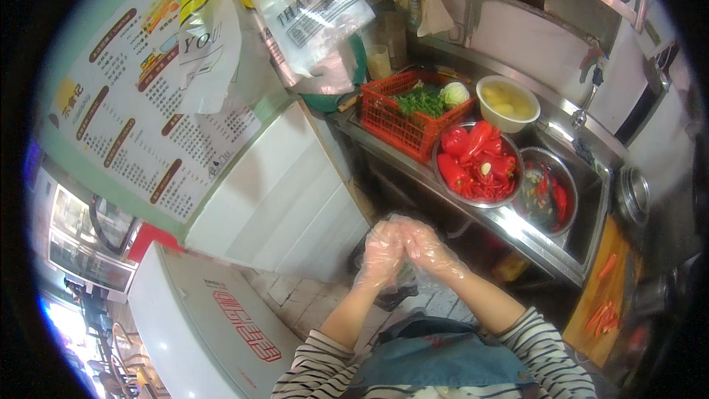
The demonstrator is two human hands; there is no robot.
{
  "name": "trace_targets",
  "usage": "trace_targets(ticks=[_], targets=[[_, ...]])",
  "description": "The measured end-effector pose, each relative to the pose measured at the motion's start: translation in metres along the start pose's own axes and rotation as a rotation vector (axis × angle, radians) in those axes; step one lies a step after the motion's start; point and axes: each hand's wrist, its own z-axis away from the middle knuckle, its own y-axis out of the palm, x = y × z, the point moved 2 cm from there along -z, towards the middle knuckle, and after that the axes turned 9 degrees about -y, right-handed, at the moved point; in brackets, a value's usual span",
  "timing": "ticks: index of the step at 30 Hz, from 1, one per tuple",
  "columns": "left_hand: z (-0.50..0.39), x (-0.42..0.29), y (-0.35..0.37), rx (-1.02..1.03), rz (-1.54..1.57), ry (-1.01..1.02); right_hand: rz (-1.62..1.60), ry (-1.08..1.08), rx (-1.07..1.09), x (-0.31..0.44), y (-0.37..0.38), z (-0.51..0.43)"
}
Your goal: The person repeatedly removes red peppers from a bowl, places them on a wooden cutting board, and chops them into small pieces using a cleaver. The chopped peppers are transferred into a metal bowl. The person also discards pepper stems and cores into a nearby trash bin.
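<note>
My left hand (pixel 382 252) and my right hand (pixel 425 245) both wear clear plastic gloves. They meet in front of me over the floor, with the fingertips together. Whether something small lies between the fingers cannot be seen. Beyond them, on the steel counter's edge, a metal bowl (pixel 462 177) holds red peppers, small red chillies and a pale clove-like piece on top. To its right, a second metal bowl (pixel 545 224) in the sink holds water, red chillies and small pieces. A white bowl (pixel 515 117) with peeled yellowish pieces in liquid stands behind.
A red plastic basket (pixel 388 127) holds leafy greens and a pale round vegetable. Right of the sink (pixel 601 194) lies a wooden board (pixel 590 310) with cut orange-red pieces. Plastic bags (pixel 316 16) hang at the upper left. A white chest-like appliance (pixel 194 321) stands at lower left.
</note>
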Motion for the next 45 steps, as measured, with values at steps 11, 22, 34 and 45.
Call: trace_targets(ticks=[11, 22, 34, 45], targets=[[0.001, 0.002, -0.004, 0.11, 0.084, 0.052, -0.01, 0.029, -0.257, -0.015, -0.001, 0.017], [0.057, -0.017, -0.059, -0.122, -0.34, 0.241, 0.092, 0.122, -0.611, -0.042, -0.054, 0.029], [0.034, 0.152, 0.025, 0.215, 0.061, -0.272, 0.312, 0.691, -1.081, -0.031, -0.288, 0.303], [0.004, 0.233, 0.078, 0.233, 0.072, -0.662, 0.854, 0.991, -1.157, -0.002, -0.486, 0.489]])
